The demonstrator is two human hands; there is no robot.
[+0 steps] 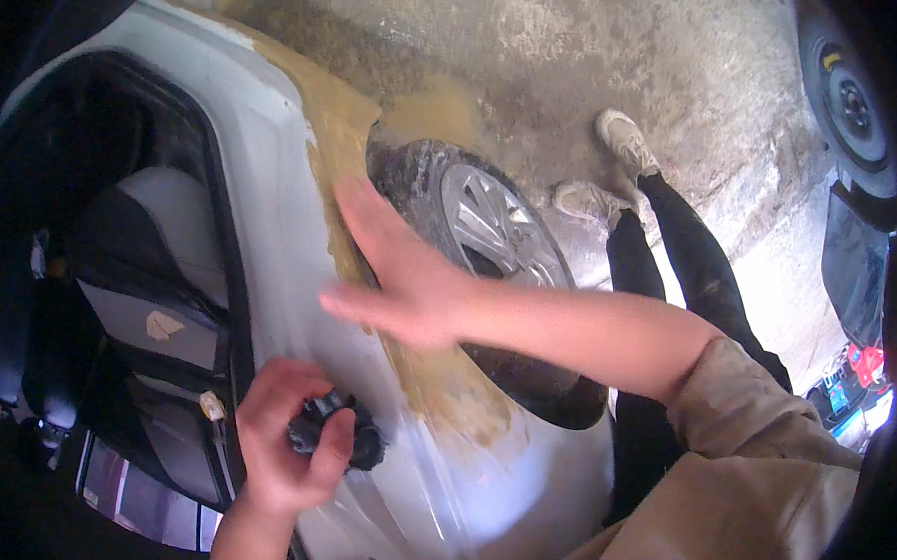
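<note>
My left hand (pixel 284 435) is closed around a dark, round, ragged-edged pad (pixel 337 430), whose exact kind I cannot make out. It is over the pale grey body panel of a car (pixel 262 187), beside the window opening. My right hand (pixel 409 278) reaches across from the right, fingers stretched and thumb apart, over a band of tan filler (pixel 351 106) above the wheel arch. The hand appears to lie flat on the panel, slightly blurred, and holds nothing visible. More tan filler spreads below my right wrist, toward the lower part of the panel.
A car wheel (pixel 496 222) sits in the arch under my right forearm. Car seats (pixel 170 228) show through the opening at left. My shoes (pixel 625 143) stand on the stained concrete floor (pixel 538 54). Another wheel (pixel 847 97) is at far right, above red and blue items (pixel 860 373).
</note>
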